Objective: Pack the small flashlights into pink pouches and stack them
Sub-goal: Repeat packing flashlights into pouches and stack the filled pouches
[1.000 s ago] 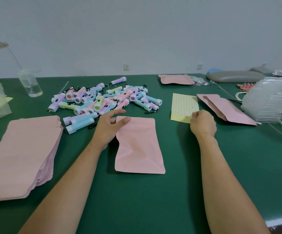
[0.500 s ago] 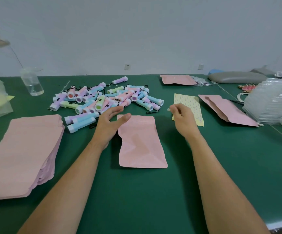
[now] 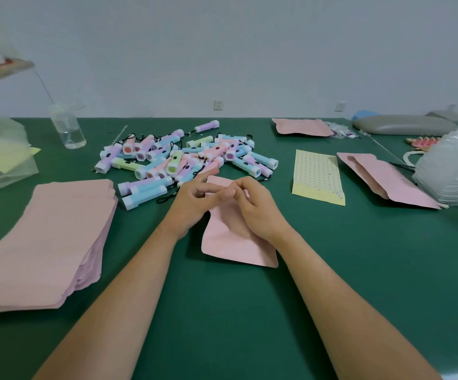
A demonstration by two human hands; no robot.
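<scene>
One pink pouch (image 3: 236,242) lies flat on the green table (image 3: 359,270), just short of the pile of small flashlights (image 3: 184,157). Both hands meet over its mouth, the left hand (image 3: 195,200) loose with a forefinger along the top edge and the right hand (image 3: 258,208) curled into a pinch; whether it holds anything I cannot tell. Opening seems the step in hand; next, the mouth needs spreading and a flashlight fetching.

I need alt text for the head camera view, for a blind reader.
A person's left hand and right hand meet, fingers touching, over a flat pink pouch on a green table. Behind it lies a pile of small pastel flashlights; a stack of pink pouches lies at the left, a yellow dotted sheet at the right.
</scene>
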